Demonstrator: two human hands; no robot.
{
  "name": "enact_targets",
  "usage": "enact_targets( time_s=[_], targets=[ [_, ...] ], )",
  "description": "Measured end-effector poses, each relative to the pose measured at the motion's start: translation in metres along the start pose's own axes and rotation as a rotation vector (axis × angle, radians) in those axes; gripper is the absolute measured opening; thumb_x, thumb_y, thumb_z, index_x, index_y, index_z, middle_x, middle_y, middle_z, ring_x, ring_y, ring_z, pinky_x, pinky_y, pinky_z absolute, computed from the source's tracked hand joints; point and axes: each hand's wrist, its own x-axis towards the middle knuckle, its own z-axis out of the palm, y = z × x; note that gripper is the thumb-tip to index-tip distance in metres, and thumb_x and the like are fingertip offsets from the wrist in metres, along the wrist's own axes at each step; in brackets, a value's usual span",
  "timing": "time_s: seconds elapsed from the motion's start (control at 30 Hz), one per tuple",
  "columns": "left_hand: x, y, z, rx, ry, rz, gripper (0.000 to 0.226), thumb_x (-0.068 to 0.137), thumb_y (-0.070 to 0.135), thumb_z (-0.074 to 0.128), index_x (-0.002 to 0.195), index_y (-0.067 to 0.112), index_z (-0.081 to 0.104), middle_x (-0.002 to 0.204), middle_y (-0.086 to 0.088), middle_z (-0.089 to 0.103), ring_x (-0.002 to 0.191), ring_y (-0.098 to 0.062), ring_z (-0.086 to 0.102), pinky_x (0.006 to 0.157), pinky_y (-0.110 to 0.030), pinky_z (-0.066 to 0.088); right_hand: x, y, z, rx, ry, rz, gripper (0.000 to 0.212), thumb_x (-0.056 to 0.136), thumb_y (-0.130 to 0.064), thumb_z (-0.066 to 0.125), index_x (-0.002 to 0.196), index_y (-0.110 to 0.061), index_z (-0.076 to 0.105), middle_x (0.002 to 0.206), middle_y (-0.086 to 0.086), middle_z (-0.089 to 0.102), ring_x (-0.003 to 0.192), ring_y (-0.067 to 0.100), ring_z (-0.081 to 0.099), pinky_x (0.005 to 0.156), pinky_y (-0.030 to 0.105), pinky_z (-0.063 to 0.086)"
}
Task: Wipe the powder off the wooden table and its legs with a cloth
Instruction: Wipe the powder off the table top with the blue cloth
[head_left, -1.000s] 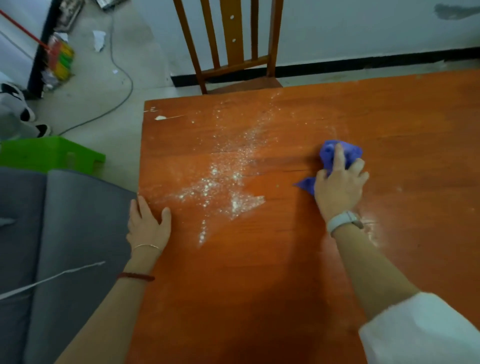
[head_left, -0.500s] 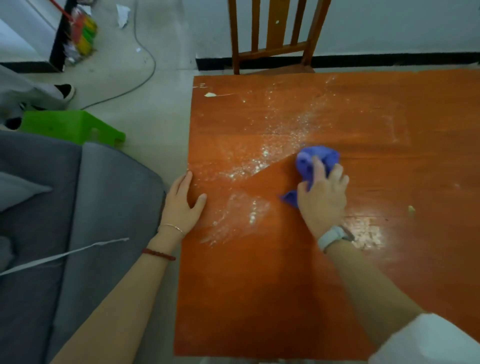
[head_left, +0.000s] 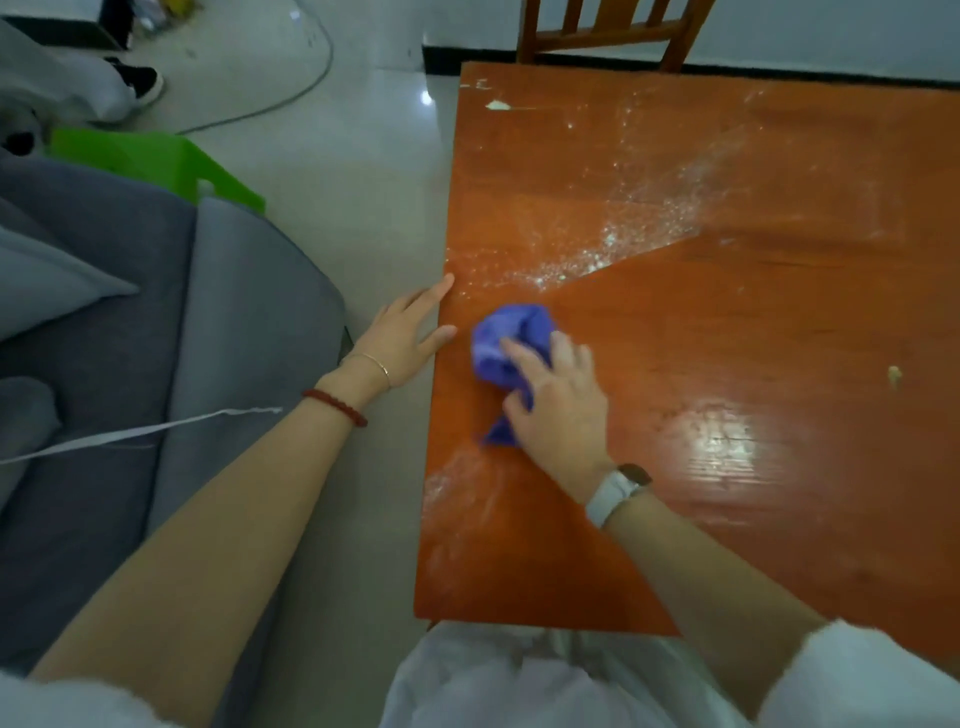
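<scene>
The orange wooden table (head_left: 727, 322) fills the right of the view. White powder (head_left: 613, 244) lies in a diagonal band across its far left part, with a thin smear near the left edge below the cloth. My right hand (head_left: 558, 405) presses a crumpled blue cloth (head_left: 506, 345) flat on the tabletop close to the left edge. My left hand (head_left: 405, 338) rests open at that left edge, fingertips touching the wood, just left of the cloth. The table legs are hidden.
A wooden chair (head_left: 608, 31) stands behind the table's far edge. A grey sofa (head_left: 130, 338) sits to the left, a green stool (head_left: 156, 161) beyond it. A cable (head_left: 291, 93) runs over the pale floor. Another person's shoe (head_left: 135, 83) shows at top left.
My right hand has swept the cloth leftward across the table toward the left edge, clearing the powder patch in its path. My left hand slid off the tabletop to its edge.
</scene>
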Motion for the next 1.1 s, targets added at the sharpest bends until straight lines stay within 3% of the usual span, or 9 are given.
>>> enact_targets(
  time_s=[0.1,0.17,0.3,0.43,0.63,0.7,0.9,1.0,1.1],
  targets=[
    [-0.001,0.001,0.000,0.010,-0.021,-0.024,0.059,0.094,0.038,0.042,0.145,0.032,0.012,0.148,-0.015,0.025,0.136,-0.033,0.024,0.114,-0.043,0.021,-0.066,-0.037,0.011,0.226,-0.473,-0.532,0.045,0.073,-0.030,0.044,0.116,-0.030,0.059,0.104,0.005,0.054,0.084,0.025,0.052,0.060,0.031,0.050],
    [-0.002,0.001,0.001,0.004,-0.010,-0.032,0.058,0.094,0.039,0.041,0.145,0.032,0.012,0.149,-0.014,0.023,0.137,-0.032,0.022,0.113,-0.042,0.021,-0.081,-0.037,0.006,0.416,-0.658,-0.523,0.043,0.076,-0.030,0.048,0.117,-0.028,0.060,0.109,0.006,0.054,0.093,0.025,0.053,0.072,0.038,0.052],
    [-0.022,0.000,0.009,-0.023,0.078,0.013,0.061,0.094,0.032,0.045,0.146,0.021,0.015,0.146,-0.019,0.027,0.137,-0.032,0.025,0.114,-0.038,0.021,-0.052,0.001,-0.010,0.396,-0.287,-0.149,0.047,0.075,-0.030,0.049,0.121,-0.026,0.058,0.121,0.012,0.051,0.112,0.030,0.050,0.092,0.040,0.045],
    [-0.063,0.000,0.026,-0.008,0.090,-0.019,0.061,0.095,0.033,0.042,0.146,0.018,0.013,0.150,-0.012,0.024,0.138,-0.028,0.023,0.112,-0.037,0.019,-0.046,0.013,-0.011,0.124,-0.004,0.247,0.045,0.077,-0.024,0.049,0.122,-0.024,0.056,0.117,0.015,0.049,0.105,0.035,0.047,0.084,0.043,0.048],
    [-0.101,-0.008,0.043,0.005,-0.041,-0.027,0.054,0.097,0.035,0.034,0.144,0.013,0.020,0.149,-0.010,0.027,0.137,-0.025,0.027,0.113,-0.034,0.020,-0.149,-0.055,0.013,0.294,-0.641,-0.718,0.040,0.072,-0.028,0.054,0.111,-0.030,0.063,0.099,0.004,0.053,0.081,0.024,0.051,0.059,0.031,0.051],
    [-0.111,-0.007,0.049,-0.004,-0.062,-0.040,0.055,0.096,0.034,0.035,0.145,0.014,0.018,0.148,-0.012,0.029,0.135,-0.026,0.030,0.112,-0.033,0.024,-0.150,-0.049,0.006,0.406,-0.680,-0.649,0.042,0.073,-0.029,0.050,0.113,-0.027,0.063,0.103,0.007,0.054,0.088,0.025,0.054,0.067,0.034,0.052],
    [-0.144,-0.003,0.075,-0.075,0.066,-0.108,0.054,0.094,0.022,0.045,0.143,0.010,0.025,0.130,-0.023,0.045,0.122,-0.033,0.043,0.102,-0.030,0.030,-0.140,-0.009,-0.007,0.180,-0.061,-0.118,0.046,0.070,-0.026,0.049,0.113,-0.023,0.062,0.104,0.014,0.056,0.087,0.035,0.053,0.070,0.038,0.052],
    [-0.157,-0.005,0.085,-0.088,0.075,-0.162,0.051,0.096,0.028,0.041,0.143,0.014,0.028,0.129,-0.023,0.048,0.122,-0.033,0.043,0.103,-0.033,0.032,-0.174,-0.019,0.003,0.126,-0.333,-0.630,0.040,0.070,-0.022,0.058,0.109,-0.026,0.064,0.100,0.009,0.057,0.080,0.031,0.050,0.065,0.034,0.048],
    [-0.169,-0.004,0.088,-0.093,0.063,-0.188,0.051,0.095,0.036,0.039,0.142,0.019,0.030,0.134,-0.017,0.047,0.122,-0.030,0.046,0.103,-0.039,0.037,-0.197,-0.021,-0.001,0.317,-0.730,-0.673,0.040,0.074,-0.023,0.055,0.112,-0.027,0.064,0.099,0.006,0.053,0.087,0.028,0.050,0.074,0.039,0.047]
  ],
)
